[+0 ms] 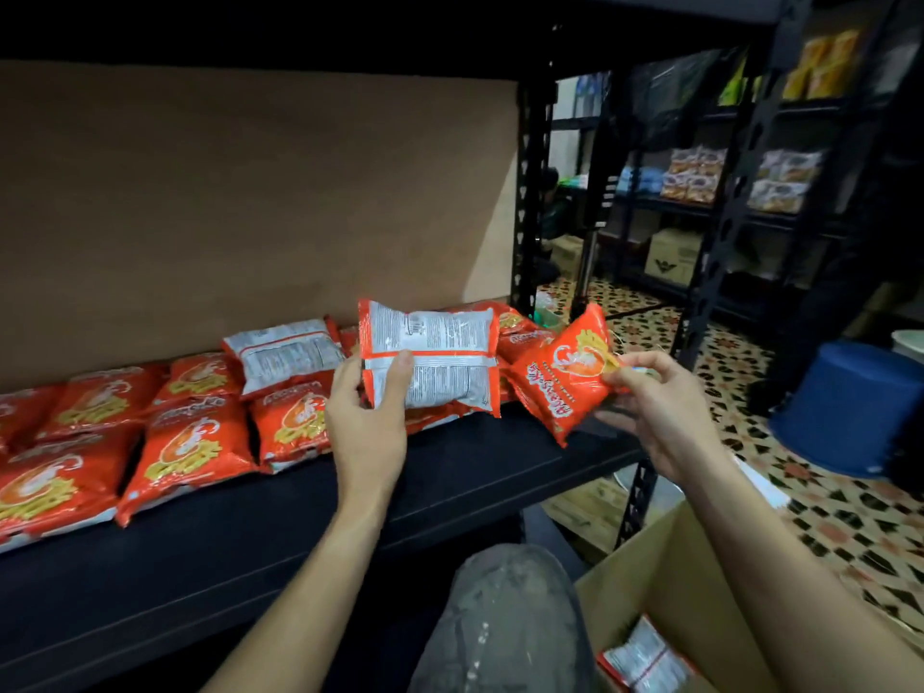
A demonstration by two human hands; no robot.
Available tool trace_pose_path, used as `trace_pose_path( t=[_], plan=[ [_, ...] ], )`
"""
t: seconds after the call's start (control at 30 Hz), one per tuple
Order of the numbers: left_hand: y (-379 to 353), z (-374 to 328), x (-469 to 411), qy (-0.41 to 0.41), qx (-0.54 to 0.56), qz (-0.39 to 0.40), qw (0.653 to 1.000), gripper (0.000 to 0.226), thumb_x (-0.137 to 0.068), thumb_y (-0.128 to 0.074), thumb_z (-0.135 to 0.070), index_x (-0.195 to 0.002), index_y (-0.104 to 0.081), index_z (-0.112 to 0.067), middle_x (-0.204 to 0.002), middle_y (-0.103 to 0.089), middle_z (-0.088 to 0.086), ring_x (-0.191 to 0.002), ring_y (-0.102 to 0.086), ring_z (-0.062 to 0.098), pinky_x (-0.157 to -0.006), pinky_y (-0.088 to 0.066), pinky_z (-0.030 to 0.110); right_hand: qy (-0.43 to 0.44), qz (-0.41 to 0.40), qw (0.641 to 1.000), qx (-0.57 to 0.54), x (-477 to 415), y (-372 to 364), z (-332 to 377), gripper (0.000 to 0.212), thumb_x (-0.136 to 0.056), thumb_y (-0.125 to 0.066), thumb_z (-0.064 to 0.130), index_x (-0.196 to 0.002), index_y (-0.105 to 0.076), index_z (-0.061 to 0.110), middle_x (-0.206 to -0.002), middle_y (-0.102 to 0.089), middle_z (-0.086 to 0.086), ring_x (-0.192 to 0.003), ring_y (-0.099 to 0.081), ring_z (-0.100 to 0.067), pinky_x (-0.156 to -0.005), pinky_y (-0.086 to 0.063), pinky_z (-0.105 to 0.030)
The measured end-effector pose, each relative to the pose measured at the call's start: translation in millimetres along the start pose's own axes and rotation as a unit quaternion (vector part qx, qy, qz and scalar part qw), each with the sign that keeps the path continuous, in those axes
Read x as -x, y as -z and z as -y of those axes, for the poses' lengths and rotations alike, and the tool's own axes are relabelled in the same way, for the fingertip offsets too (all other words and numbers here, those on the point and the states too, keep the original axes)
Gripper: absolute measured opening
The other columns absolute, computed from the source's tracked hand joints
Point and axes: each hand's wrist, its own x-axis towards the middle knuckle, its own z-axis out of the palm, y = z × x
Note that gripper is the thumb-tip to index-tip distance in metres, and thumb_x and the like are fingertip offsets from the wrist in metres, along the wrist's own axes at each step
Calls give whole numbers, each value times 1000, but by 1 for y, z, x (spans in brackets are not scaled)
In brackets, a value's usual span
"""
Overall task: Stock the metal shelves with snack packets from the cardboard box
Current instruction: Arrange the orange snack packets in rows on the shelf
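Head view: fingers of left hand (367, 417) curled round a white-backed packet (440, 362), fingers of right hand (660, 417) pinching an orange packet (565, 372) by its edge, metal shelf (300, 517) beneath both, stocked rows (190, 442) left of them, cardboard box (675, 567) below; likely risk: edge pinch slipping, packet dropping off shelf front.

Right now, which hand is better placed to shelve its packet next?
Probably the left. The left hand holds the white-backed packet just by the stocked row on the shelf; the right hand holds the orange packet farther right.
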Motion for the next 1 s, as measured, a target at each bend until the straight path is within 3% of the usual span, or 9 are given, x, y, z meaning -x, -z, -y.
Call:
trace_pose_path(
  t=[0.07,0.13,0.27,0.4,0.53,0.6,0.7,0.87,1.0],
  plan=[
    [-2,2,4,14,12,-5,1000,24,-94,-65,-40,-94,-66,-16,-94,-66,9,-87,-60,13,-81,-49,35,5,-18,999,27,0,4,-8,15,-89,-69,5,-88,-58,14,-104,-69,-18,-86,-73,-28,-81,-61,-47],
    [-2,2,6,20,25,-14,999,26,-94,-64,-42,-94,-67,-16,-95,-67,12,-87,-61,23,-83,-49,41,27,-32,995,93,1,10,-12,13,-87,-74,13,-85,-61,14,-99,-71,-12,-94,-71,-25,-83,-59,-45],
    [-3,-3,12,31,53,-20,998,17,-95,-64,-37,-99,-70,-22,-97,-72,-2,-93,-67,16,-86,-53,33,94,-54,963,245,7,22,-17,17,-82,-81,26,-74,-72,15,-73,-72,-3,-73,-67,-21,-67,-50,-36],
    [-5,-3,17,40,60,-15,997,21,-95,-64,-34,-101,-69,-15,-95,-73,-4,-90,-66,8,-81,-52,24,87,-66,964,241,12,29,-22,17,-85,-78,28,-77,-75,13,-70,-73,0,-64,-63,-10,-59,-46,-27],
    [-6,-3,18,51,65,-19,996,21,-95,-64,-35,-98,-68,-14,-88,-70,-10,-82,-62,0,-73,-48,13,70,-146,968,194,9,27,-30,17,-87,-76,27,-72,-74,19,-69,-70,1,-67,-67,-20,-66,-54,-38],
    [-5,-3,18,56,72,-19,996,18,-94,-64,-35,-97,-68,-17,-90,-71,-10,-85,-63,2,-75,-49,16,67,-182,960,202,7,25,-34,19,-89,-73,25,-73,-73,16,-66,-69,1,-63,-71,-21,-65,-55,-38],
    [-6,-2,18,54,72,-21,996,20,-94,-64,-35,-97,-68,-16,-90,-70,-8,-85,-63,4,-77,-49,19,76,-198,947,240,10,19,-39,23,-93,-67,23,-72,-68,14,-66,-71,-3,-50,-69,-10,-57,-51,-31],
    [-6,0,18,57,70,-12,996,22,-94,-65,-36,-99,-69,-14,-92,-72,-6,-86,-65,6,-78,-51,22,120,-202,934,270,17,10,-42,24,-95,-59,19,-73,-63,11,-62,-69,-2,-47,-67,-6,-61,-59,-39],
    [-6,1,18,62,65,-6,996,23,-93,-66,-36,-99,-69,-14,-94,-73,-4,-88,-66,7,-78,-51,23,125,-195,931,281,15,7,-41,24,-95,-55,17,-74,-58,5,-59,-67,-9,-43,-66,-10,-52,-59,-45]
  ],
)
